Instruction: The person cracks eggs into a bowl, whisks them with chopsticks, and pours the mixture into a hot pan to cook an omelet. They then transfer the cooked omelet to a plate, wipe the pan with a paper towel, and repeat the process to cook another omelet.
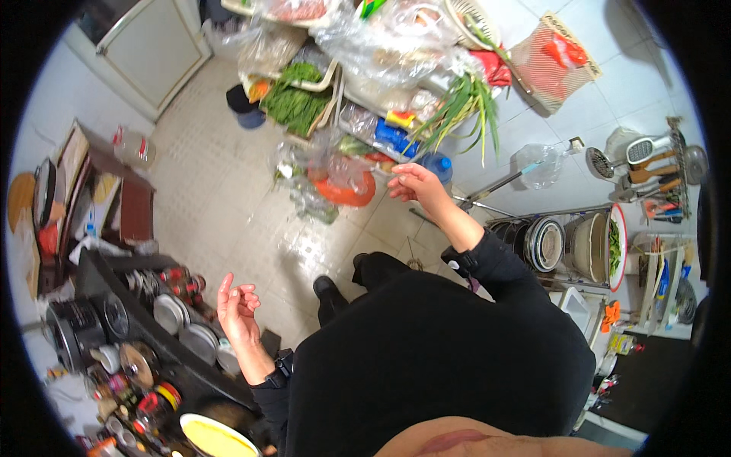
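Note:
My left hand (239, 311) hangs in the air with nothing in it, its fingers loosely bent and apart. Nearest to it are stacked plates (199, 343) on the dark counter (152, 324) at the left. My right hand (417, 186) is also empty, held out over the floor with its fingers slightly curled. In the view it lies close to an orange-red bag (346, 189) among clear plastic bags on the floor, and to a blue-capped water bottle (437, 166). Neither hand visibly touches anything.
A rack with leafy greens (293, 107), spring onions (468, 110) and many plastic bags (396, 46) stands ahead. At the right are a shelf of pots (544, 242) and hanging utensils (647, 164). A yellow-filled bowl (217, 438) sits at lower left; the tiled floor (228, 198) lies between.

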### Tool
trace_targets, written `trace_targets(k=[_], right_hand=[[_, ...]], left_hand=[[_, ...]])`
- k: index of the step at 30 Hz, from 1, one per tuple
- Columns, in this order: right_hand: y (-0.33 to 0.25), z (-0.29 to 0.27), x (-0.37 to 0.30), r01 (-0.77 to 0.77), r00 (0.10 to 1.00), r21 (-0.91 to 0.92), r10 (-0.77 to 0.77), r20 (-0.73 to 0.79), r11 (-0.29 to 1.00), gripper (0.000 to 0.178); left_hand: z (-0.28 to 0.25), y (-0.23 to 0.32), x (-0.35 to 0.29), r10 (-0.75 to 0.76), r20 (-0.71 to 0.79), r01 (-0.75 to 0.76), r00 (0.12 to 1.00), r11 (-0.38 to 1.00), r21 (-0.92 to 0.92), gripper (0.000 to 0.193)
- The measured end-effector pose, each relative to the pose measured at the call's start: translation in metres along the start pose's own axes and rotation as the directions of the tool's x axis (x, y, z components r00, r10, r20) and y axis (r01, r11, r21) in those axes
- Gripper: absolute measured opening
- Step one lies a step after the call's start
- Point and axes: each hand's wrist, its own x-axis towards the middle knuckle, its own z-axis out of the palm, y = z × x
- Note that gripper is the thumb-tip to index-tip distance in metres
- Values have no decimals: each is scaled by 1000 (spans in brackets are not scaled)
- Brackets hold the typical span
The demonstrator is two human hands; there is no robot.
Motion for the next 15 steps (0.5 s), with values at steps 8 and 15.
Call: trace_targets(k=[8, 15], right_hand=[[-138, -53, 37, 451, 890, -37, -452, -52, 892, 28], [-252, -94, 92, 647, 732, -64, -642, -227, 760, 30]], left_hand=[[145, 15, 100, -56, 306, 6, 950, 987, 163, 36], [304, 17, 142, 19, 519, -181, 854, 947, 264, 34]])
